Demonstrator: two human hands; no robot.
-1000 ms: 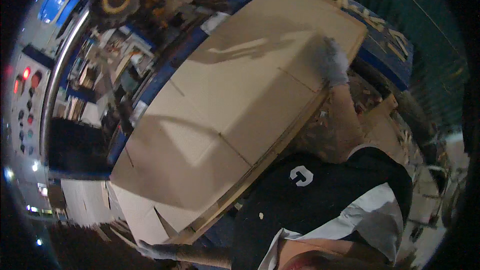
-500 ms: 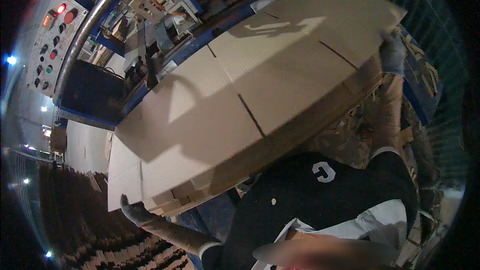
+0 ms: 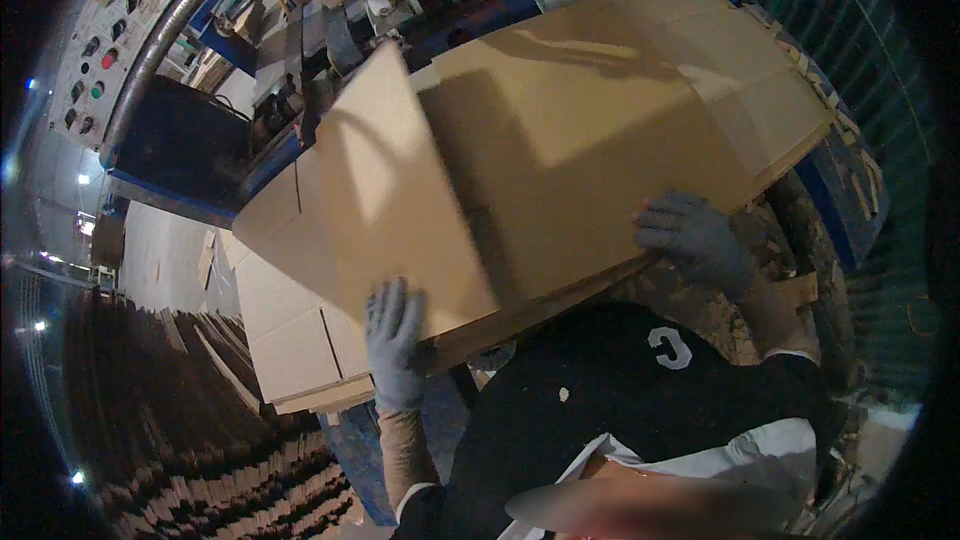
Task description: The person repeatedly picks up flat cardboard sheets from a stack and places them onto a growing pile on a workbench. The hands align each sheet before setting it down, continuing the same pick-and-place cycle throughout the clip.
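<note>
Both hands wear grey gloves. My left hand (image 3: 395,340) lies with stretched fingers on the near edge of a brown cardboard sheet (image 3: 400,210). A panel of that sheet slants up, and its slightly blurred right edge casts a shadow. Whether it is folded over or only bent, I cannot tell. Beneath it is a stack of flat cardboard (image 3: 600,100), with crease lines at its right end. My right hand (image 3: 695,240) rests on the stack's near edge, fingers extended and together, holding nothing that I can see.
Beyond the stack stands a blue machine (image 3: 440,35) with a metal rail (image 3: 170,35). A control panel (image 3: 110,50) with knobs and lit lamps is at far left. Many cardboard sheets (image 3: 150,390) are piled at lower left. Cardboard scraps (image 3: 850,140) lie at right.
My left hand has moved right and up from the sheet's left corner. My right hand has come in from the far right end. A cardboard panel now stands raised in the middle.
</note>
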